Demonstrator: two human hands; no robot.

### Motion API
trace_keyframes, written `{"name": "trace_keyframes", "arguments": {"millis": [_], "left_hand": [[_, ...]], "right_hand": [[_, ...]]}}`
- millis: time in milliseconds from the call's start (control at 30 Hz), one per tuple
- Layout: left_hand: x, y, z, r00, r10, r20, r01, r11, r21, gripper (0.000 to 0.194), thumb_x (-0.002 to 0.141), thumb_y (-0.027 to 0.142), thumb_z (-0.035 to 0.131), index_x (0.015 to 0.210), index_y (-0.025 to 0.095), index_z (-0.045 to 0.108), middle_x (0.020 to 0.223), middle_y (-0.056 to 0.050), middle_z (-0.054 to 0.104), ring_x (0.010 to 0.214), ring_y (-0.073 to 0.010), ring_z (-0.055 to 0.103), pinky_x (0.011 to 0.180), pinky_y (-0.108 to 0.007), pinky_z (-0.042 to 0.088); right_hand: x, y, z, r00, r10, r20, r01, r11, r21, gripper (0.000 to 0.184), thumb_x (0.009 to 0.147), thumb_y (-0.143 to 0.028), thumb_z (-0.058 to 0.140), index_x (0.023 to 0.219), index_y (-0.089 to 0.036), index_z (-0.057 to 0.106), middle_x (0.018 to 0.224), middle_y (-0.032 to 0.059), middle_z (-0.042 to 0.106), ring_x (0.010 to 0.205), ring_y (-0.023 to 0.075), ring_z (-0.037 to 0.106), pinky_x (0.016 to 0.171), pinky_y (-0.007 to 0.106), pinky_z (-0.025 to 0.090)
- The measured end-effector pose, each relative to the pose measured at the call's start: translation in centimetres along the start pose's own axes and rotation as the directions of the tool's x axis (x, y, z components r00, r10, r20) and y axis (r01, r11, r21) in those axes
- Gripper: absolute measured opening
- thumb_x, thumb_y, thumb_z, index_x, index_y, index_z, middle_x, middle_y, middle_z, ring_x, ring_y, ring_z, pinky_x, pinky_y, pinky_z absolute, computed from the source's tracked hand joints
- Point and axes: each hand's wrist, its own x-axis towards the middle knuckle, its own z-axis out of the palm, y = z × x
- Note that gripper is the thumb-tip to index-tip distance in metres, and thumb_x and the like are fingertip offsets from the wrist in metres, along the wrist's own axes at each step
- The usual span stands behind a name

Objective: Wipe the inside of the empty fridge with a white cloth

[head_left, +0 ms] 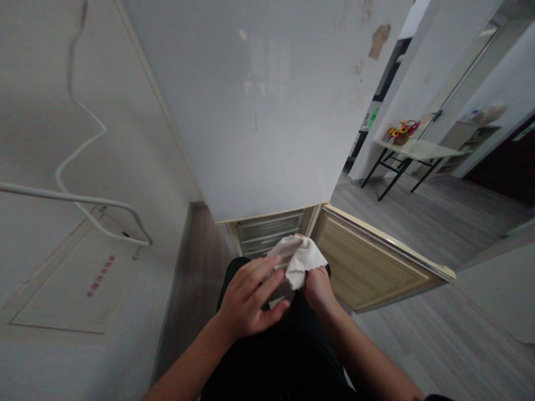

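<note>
A white cloth (307, 256), crumpled and draping, is gripped in my right hand (318, 287), whose fingers are mostly hidden beneath it. Just left of the cloth, my left hand (253, 298) has its fingers stretched out and apart, somewhat blurred. Whether those fingertips touch the cloth I cannot tell. Something pale or clear shows below the left fingers, too unclear to name. Beyond both hands is a refrigerator (259, 128) with its lower door (368, 256) swung out to the right. Clear-fronted drawers (270, 225) show inside the lower compartment.
To the left runs a wall with a white cable (79, 199) and a panel (67, 278) bearing red writing. Back right, a folding table (422, 149) carries a flower basket (402, 132). Grey wood-look floor (422, 345) extends around the open door.
</note>
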Motion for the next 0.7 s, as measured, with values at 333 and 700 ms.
{"name": "trace_keyframes", "arguments": {"millis": [333, 700], "left_hand": [[1.4, -0.8, 2.3, 0.934, -0.146, 0.327, 0.260, 0.905, -0.338, 0.085, 0.064, 0.054, 0.092, 0.135, 0.020, 0.061, 0.139, -0.015, 0.063, 0.128, -0.0336, 0.060, 0.110, -0.045, 0.048], [1.6, -4.7, 0.7, 0.812, -0.569, 0.133, 0.583, 0.781, -0.222, 0.021, 0.068, 0.019, 0.052, 0.085, 0.021, 0.063, 0.069, 0.004, 0.062, 0.063, -0.0155, 0.058, 0.062, -0.026, 0.040]], "right_hand": [[-0.3, 2.3, -1.5, 0.980, -0.163, 0.117, 0.192, 0.929, -0.316, 0.022, 0.079, -0.021, 0.064, 0.101, -0.022, 0.060, 0.096, 0.0003, 0.066, 0.088, 0.0168, 0.061, 0.079, 0.026, 0.048], [0.8, 4.1, -2.8, 0.956, -0.264, 0.127, 0.292, 0.816, -0.499, 0.019, 0.079, -0.020, 0.062, 0.097, -0.021, 0.058, 0.100, 0.0042, 0.060, 0.094, 0.0195, 0.057, 0.084, 0.031, 0.046]]}}
